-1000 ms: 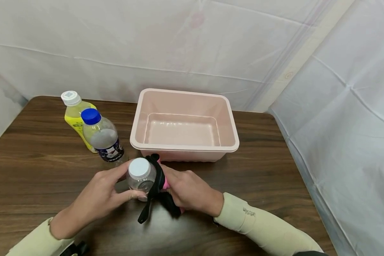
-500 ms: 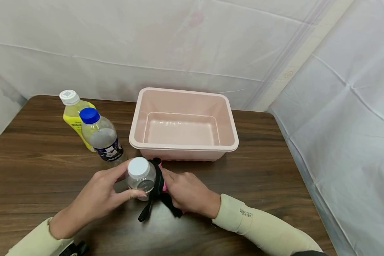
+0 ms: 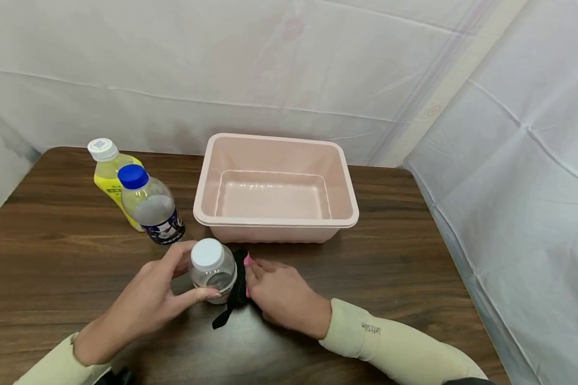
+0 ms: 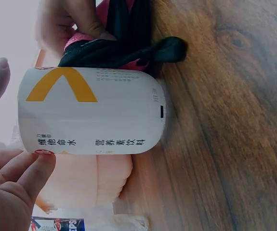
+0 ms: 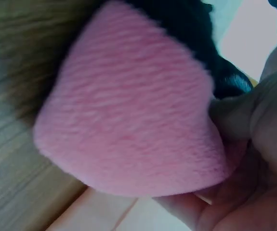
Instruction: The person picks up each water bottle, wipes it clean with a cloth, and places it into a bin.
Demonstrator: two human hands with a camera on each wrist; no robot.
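My left hand (image 3: 146, 297) holds a round clear bottle with a white cap (image 3: 208, 253), its thumb in front and a finger behind. The left wrist view shows the bottle's white label (image 4: 87, 110) with a yellow mark, and the bottle stands on the table. My right hand (image 3: 289, 299) grips a fuzzy pink and black cloth piece (image 5: 133, 110) pressed close against the bottle's right side. A black strap end (image 3: 221, 319) sticks out at the bottle's front. In the head view the right hand hides most of the pink part.
A pale pink plastic bin (image 3: 276, 222) stands just behind the hands. To the left are a blue-capped bottle (image 3: 154, 206) and a white-capped yellow bottle (image 3: 109, 171). Everything sits on a dark wooden table (image 3: 390, 256), with white sheeting (image 3: 197, 59) at the back and right.
The right hand and the cloth's upper end have come lower and flatter beside the bottle. One of two black tails has gone from sight. The left hand and bottle have hardly moved.
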